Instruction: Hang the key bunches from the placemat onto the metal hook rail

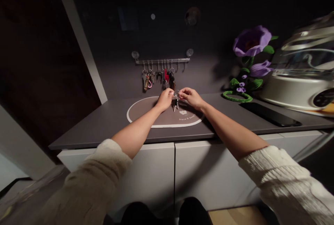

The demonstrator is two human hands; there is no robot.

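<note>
Both hands meet over a brown oval mat (142,115) with a white border. Between them hangs a key ring (176,93) with several keys (176,105) dangling below it. My left hand (165,99) pinches the ring's left side, fingers closed. On the other side my right hand (191,97) is closed too, thumb and fingertips pinching the ring's right edge. Behind the hands, a clear hook rail (163,60) on the wall carries several bunches of keys, among them a red key holder (166,75) and a brown key charm (146,83).
To the right stand purple artificial flowers (252,42) with a green ring base (237,96). A black phone (270,114) lies on the grey counter (86,125). Beyond it is a cream appliance (292,89) with a clear upper part. White cabinet doors (153,172) are below.
</note>
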